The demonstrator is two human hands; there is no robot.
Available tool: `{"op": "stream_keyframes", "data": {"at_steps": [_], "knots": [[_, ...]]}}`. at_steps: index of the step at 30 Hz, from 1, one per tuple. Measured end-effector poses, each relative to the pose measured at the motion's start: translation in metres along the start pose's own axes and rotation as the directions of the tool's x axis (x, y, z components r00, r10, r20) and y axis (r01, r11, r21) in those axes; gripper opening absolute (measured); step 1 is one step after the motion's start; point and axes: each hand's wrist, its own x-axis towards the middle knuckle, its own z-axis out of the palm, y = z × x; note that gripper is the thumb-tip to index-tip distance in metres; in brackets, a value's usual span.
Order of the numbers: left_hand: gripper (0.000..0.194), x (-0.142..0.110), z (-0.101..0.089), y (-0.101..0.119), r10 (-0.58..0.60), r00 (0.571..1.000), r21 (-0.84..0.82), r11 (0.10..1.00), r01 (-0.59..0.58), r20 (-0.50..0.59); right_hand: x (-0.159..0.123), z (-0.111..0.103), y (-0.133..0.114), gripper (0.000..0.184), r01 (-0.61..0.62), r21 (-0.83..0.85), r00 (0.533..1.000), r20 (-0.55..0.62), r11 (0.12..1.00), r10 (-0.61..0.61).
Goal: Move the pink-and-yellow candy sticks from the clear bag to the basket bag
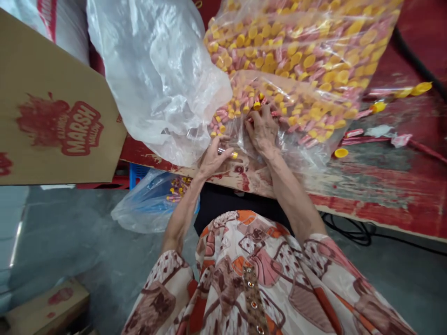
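My left hand (213,158) is closed around a small clear tube with a yellow cap (228,152), just above the table's front edge. My right hand (263,128) reaches into the mouth of a large clear plastic bag (289,156), its fingers curled down among small pink pieces with yellow caps (314,123). A yellow cap (257,105) shows right at the right fingertips; whatever they grip is hidden. The bag lies on the worn red table (377,186) and is full of these capped pieces.
A white plastic sack (157,70) and a printed cardboard box (63,111) stand at left. Loose tubes, wrappers and a yellow cap (341,153) lie at right. Below the edge hangs a clear bag of pieces (150,204). Black cables (359,232) and another box (49,307) are lower.
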Motion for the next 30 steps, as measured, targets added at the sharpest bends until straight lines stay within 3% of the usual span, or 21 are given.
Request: {"op": "stream_keyframes", "data": {"at_steps": [2, 4, 7, 10, 15, 18, 22, 25, 28, 30], "knots": [[0.045, -0.007, 0.009, -0.001, 0.050, 0.998, 0.037, 0.998, -0.049, -0.044, -0.004, 0.000, 0.007, 0.018, 0.036, 0.025, 0.999, -0.033, 0.999, -0.035], [0.040, -0.012, 0.023, -0.001, 0.146, 0.988, 0.185, 0.973, -0.136, -0.043, -0.006, -0.002, 0.012, 0.017, 0.075, 0.052, 0.996, -0.060, 0.996, -0.072], [0.041, -0.014, 0.040, 0.002, 0.215, 0.972, 0.450, 0.862, -0.234, 0.094, -0.007, -0.007, 0.016, 0.024, 0.145, 0.069, 0.989, -0.043, 0.987, -0.142], [0.048, -0.016, 0.045, 0.006, 0.215, 0.962, 0.535, 0.800, -0.272, 0.167, -0.007, -0.011, 0.018, 0.034, 0.219, 0.070, 0.976, -0.006, 0.973, -0.219], [0.047, -0.030, 0.046, 0.003, 0.341, 0.938, 0.507, 0.820, -0.266, -0.059, -0.007, -0.012, 0.025, 0.042, 0.245, 0.100, 0.970, -0.023, 0.964, -0.244], [0.033, -0.037, 0.046, -0.006, 0.289, 0.951, 0.509, 0.838, -0.196, -0.110, -0.009, -0.013, 0.026, 0.043, 0.242, 0.104, 0.970, -0.020, 0.965, -0.242], [0.021, -0.028, 0.019, -0.017, 0.169, 0.954, 0.504, 0.864, -0.022, -0.247, -0.014, -0.016, 0.021, 0.041, 0.262, 0.092, 0.965, -0.032, 0.961, -0.260], [0.022, -0.006, -0.021, -0.025, 0.140, 0.883, 0.517, 0.847, 0.127, -0.448, -0.015, -0.016, 0.018, 0.038, 0.255, 0.100, 0.967, -0.038, 0.962, -0.253], [0.022, 0.021, -0.058, -0.036, 0.137, 0.806, 0.519, 0.823, 0.232, -0.576, -0.013, -0.015, 0.017, 0.035, 0.229, 0.153, 0.973, -0.074, 0.961, -0.220], [0.017, 0.034, -0.075, -0.042, 0.114, 0.802, 0.519, 0.813, 0.265, -0.587, -0.014, -0.019, 0.014, 0.035, 0.183, 0.234, 0.981, -0.101, 0.955, -0.163]]}}
